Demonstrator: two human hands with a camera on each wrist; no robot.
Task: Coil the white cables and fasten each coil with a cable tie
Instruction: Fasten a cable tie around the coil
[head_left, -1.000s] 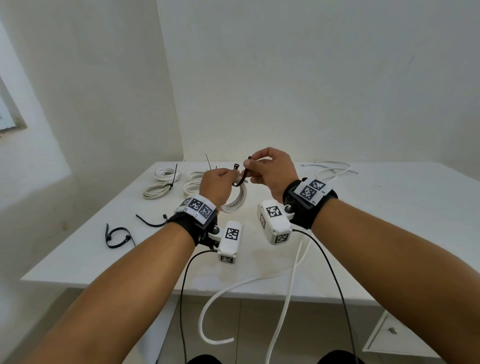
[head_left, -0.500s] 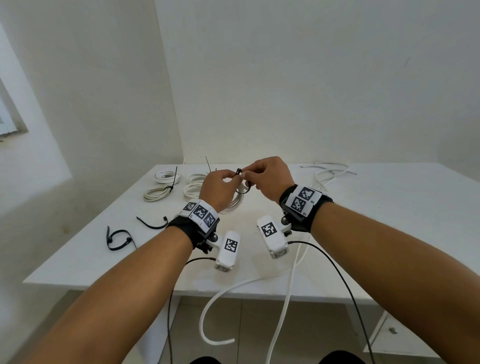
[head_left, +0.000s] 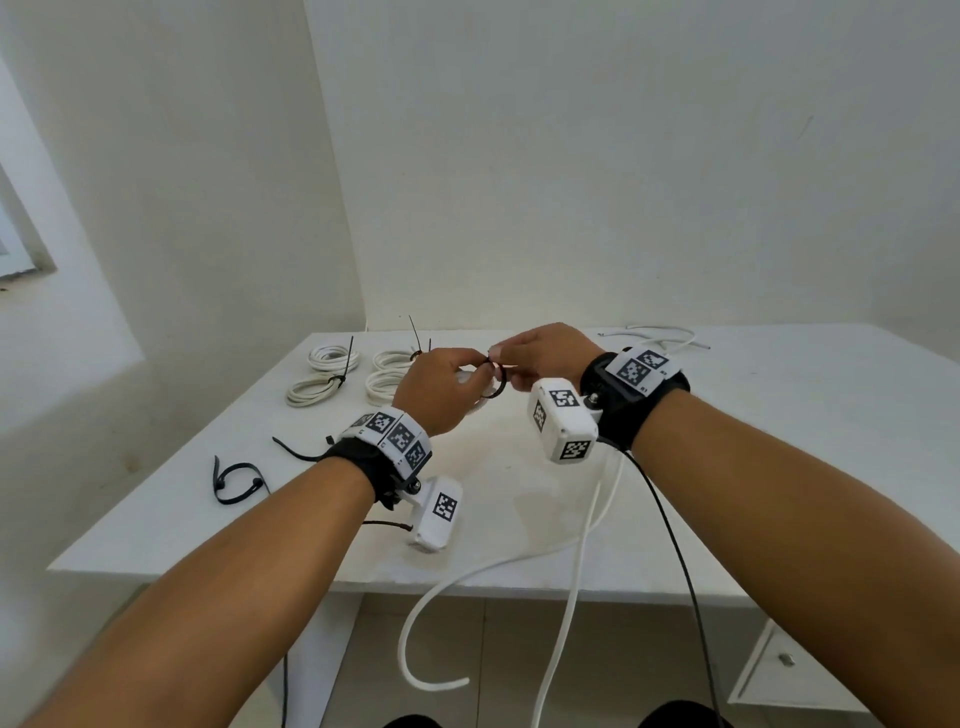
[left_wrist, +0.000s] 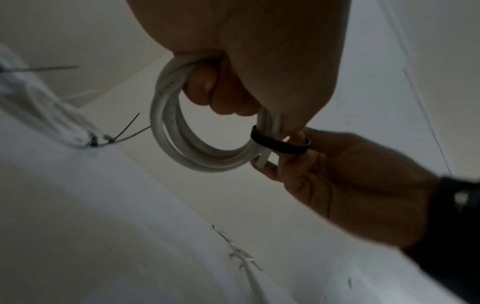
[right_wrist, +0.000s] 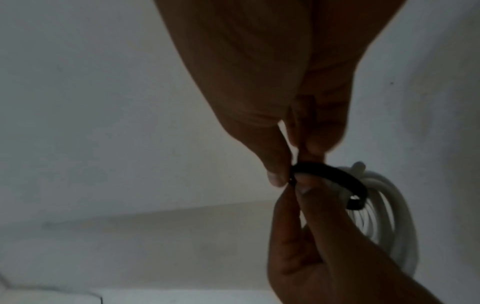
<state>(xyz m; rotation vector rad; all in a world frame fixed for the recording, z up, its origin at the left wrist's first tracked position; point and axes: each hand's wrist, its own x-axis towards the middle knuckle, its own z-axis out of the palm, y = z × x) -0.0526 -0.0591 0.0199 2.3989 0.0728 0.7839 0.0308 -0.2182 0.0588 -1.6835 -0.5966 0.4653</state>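
Note:
My left hand (head_left: 467, 371) grips a small white cable coil (left_wrist: 182, 133) and holds it up over the table. A black cable tie (left_wrist: 278, 145) is looped round the strands at the coil's right side. My right hand (head_left: 501, 356) pinches the tie between thumb and fingertips (right_wrist: 278, 174), right against the left hand. In the right wrist view the black cable tie (right_wrist: 332, 174) arcs from that pinch to the white cable coil (right_wrist: 389, 209), and the left hand's fingers (right_wrist: 306, 197) touch it from below. In the head view the hands hide most of the coil.
Two tied white coils (head_left: 322, 374) (head_left: 389, 376) lie at the back left of the white table (head_left: 779, 441). Loose black ties (head_left: 236, 480) (head_left: 296, 449) lie near its left edge. A loose white cable (head_left: 660, 338) lies at the back right; another white cable (head_left: 519, 561) hangs off the front edge.
The hands have closed together and dropped slightly. The tie, held bent and open in the right hand a second ago, now forms a small loop round the coil.

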